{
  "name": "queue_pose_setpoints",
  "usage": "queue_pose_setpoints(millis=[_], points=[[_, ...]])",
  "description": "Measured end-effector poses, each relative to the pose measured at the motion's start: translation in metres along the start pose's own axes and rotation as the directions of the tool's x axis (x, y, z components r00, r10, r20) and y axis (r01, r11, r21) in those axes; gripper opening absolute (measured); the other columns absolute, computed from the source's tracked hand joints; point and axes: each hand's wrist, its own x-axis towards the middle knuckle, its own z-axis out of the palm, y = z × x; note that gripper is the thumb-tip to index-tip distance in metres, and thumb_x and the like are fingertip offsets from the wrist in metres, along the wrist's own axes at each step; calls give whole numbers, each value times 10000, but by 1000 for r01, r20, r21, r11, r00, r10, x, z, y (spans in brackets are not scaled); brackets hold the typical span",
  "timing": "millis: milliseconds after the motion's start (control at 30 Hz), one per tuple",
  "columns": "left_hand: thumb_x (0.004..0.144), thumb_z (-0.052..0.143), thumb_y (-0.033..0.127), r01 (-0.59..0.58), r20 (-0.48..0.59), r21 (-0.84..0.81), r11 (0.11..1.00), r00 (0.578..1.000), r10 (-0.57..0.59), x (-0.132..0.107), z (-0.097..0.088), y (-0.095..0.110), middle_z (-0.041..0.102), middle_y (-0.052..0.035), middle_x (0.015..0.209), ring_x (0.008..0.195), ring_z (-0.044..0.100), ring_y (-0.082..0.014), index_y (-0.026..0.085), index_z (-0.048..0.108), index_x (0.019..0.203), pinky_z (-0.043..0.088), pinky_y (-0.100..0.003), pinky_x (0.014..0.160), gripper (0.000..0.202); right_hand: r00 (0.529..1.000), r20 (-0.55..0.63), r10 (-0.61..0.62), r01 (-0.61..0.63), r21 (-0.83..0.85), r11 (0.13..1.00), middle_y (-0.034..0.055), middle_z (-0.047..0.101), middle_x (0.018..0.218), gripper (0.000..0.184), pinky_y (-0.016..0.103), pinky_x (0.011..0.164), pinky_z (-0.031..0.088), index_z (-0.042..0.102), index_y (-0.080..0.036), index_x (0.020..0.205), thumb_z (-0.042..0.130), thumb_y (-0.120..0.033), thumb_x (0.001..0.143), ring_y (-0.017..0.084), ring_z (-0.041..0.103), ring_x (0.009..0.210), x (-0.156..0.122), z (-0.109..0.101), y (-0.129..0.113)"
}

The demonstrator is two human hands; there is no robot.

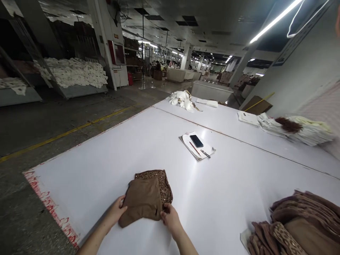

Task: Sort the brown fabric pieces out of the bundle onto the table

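A folded brown garment with a leopard-print lining lies on the white table close to me. My left hand grips its left edge, fingers curled on the cloth. My right hand pinches its lower right corner. Both hands rest on the tabletop at the garment's near side.
A pile of similar brown and leopard-print garments sits at the near right. Papers with a phone, a pen and small snips lie mid-table. White cloth and stacked pale pieces lie farther back. The table's left edge borders a concrete floor.
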Motion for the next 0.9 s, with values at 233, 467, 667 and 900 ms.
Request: queue_pose_setpoints(millis=[233,467,667,900], points=[[744,448,288,-21,-111,122,992,993,35,8,-7,-34,694,-64,839,868,669,-215,138,460,1144,521,-301,781,427,986,-93,-138,99,-337,936,86,631,1013,501,319,807,465,469,-223,1297,388,-150,808,207,620,906,-19,-13,18],[805,370,284,-63,-236,755,653,902,360,5,-15,-31,609,-171,1139,1085,583,-272,88,483,1237,436,-383,954,488,996,10,-88,62,-788,613,133,620,1060,634,341,749,487,411,-233,1370,327,-17,780,247,641,906,-18,-16,22],[877,350,418,-417,147,882,220,687,711,-23,67,-13,256,-71,1526,1432,87,-229,197,377,1392,133,-419,1154,561,984,18,-176,109,-845,523,147,633,1030,667,391,787,504,433,-204,1358,292,43,755,266,623,923,-36,-2,46],[802,316,438,-427,218,867,258,789,575,-1,113,-45,217,-100,1533,1434,9,-273,161,418,1363,-14,-615,1097,635,927,-70,-369,214,-708,673,96,590,1121,692,344,815,518,324,-245,1395,456,-55,743,236,608,951,-89,-31,87]])
